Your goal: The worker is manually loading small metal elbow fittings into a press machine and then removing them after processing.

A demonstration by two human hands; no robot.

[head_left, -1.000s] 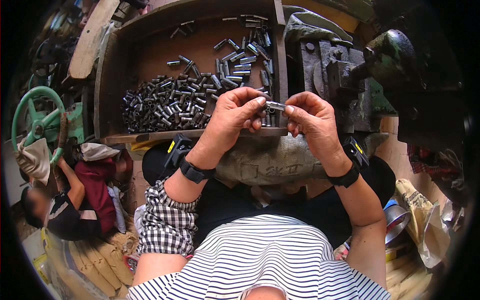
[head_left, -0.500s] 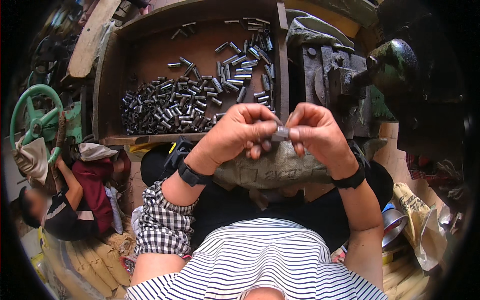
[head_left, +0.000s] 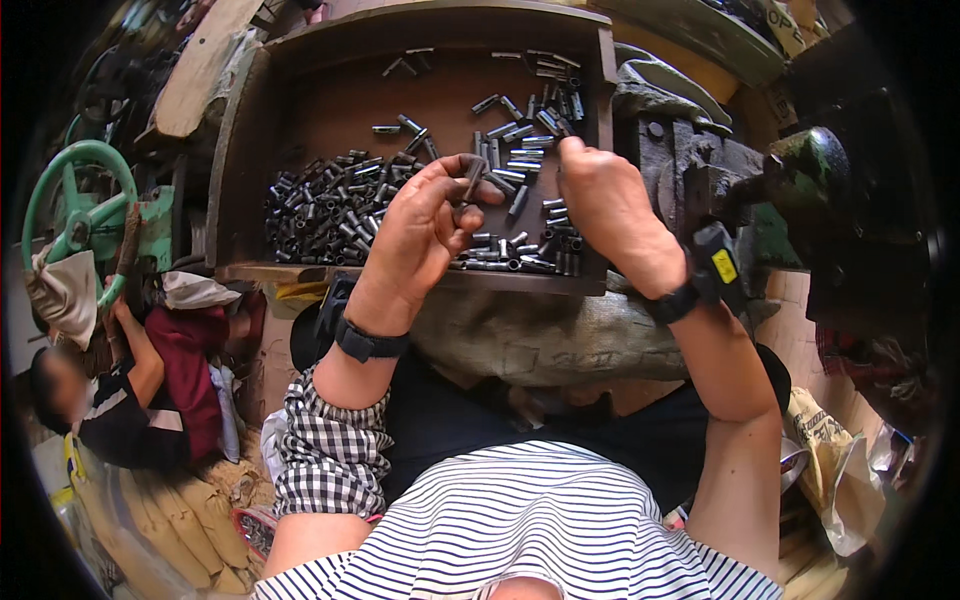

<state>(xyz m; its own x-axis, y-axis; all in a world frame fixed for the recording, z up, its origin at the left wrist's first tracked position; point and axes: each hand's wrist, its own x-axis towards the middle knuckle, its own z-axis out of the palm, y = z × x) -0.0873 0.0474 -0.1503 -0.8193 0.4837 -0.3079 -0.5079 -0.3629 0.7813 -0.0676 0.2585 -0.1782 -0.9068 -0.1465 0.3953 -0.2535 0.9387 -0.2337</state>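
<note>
Left hand [head_left: 418, 228] pinches a metal tube [head_left: 472, 178] above a wooden tray [head_left: 500, 282]

The left hand's fingers are closed around one dark metal tube, holding it up over the middle of the tray. The right hand [head_left: 615, 212] reaches over the tray's right side, its fingers bent down beside several loose tubes [head_left: 548, 122]; the back of the hand hides the fingertips, so I cannot tell whether they grasp anything.

A dense heap of short tubes [head_left: 325, 210] fills the tray's near left part. More tubes lie scattered along the right, some side by side, and a few rest near the far wall.

Black wristbands [head_left: 370, 342] circle both wrists, and a checked sleeve [head_left: 335, 440] covers the left forearm. A cloth sack [head_left: 540, 335] sits just below the tray's near edge. At left, another person [head_left: 130, 425] is near a green wheel [head_left: 78, 232]; a dark machine [head_left: 812, 170] stands at right.
</note>
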